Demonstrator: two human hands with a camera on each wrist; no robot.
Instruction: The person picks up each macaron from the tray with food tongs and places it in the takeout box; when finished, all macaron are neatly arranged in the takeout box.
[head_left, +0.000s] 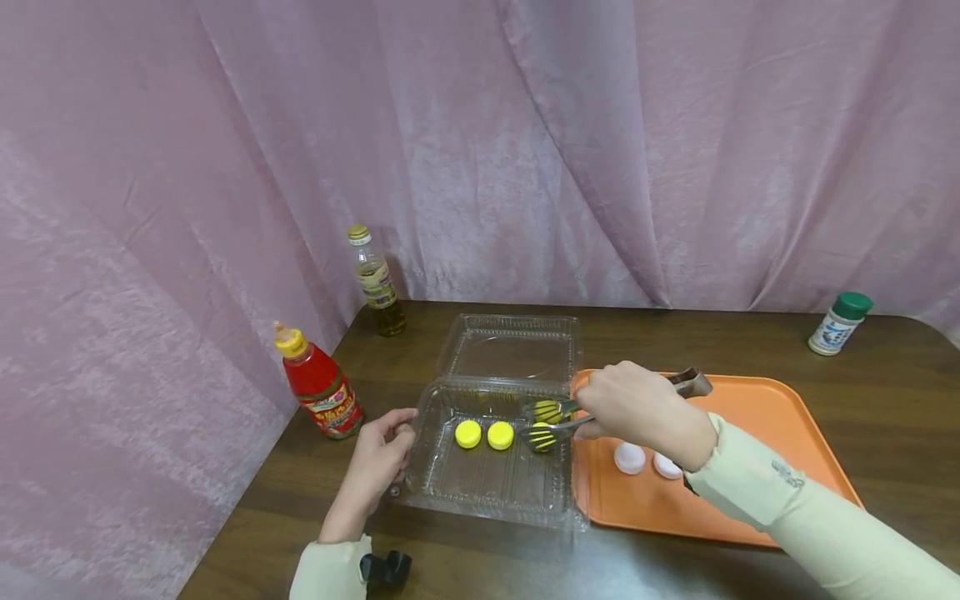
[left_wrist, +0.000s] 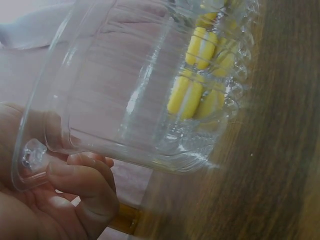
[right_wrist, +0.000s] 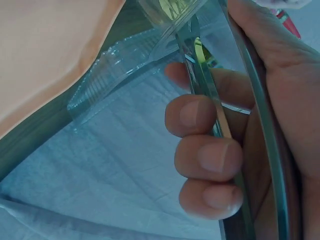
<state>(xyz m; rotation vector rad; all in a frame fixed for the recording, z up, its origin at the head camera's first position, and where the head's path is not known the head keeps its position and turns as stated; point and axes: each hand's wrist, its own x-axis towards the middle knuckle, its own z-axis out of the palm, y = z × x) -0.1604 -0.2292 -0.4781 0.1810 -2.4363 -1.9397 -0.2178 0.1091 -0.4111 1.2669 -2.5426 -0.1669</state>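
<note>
My left hand (head_left: 378,454) pinches the left rim of a clear plastic clamshell box (head_left: 487,496), thumb and fingers at its corner in the left wrist view. Inside the box, two yellow macarons (head_left: 500,435) sit side by side, pale filling showing through the wall. Metal tongs (head_left: 692,383) are gripped by my right hand (head_left: 641,412), its fingers curled round one arm (right_wrist: 222,117). The slotted tong heads (head_left: 536,435) reach into the box's right side, over more yellow macarons (head_left: 549,411) partly hidden behind the slots. The tong arms stand apart in the right wrist view.
An orange tray (head_left: 757,400) lies right of the box, with white round pieces (head_left: 629,457) on it under my right arm. The box's lid (head_left: 517,350) lies open behind. A red sauce bottle (head_left: 326,392) and an oil bottle (head_left: 378,287) stand left; a green-capped shaker (head_left: 840,323) stands back right.
</note>
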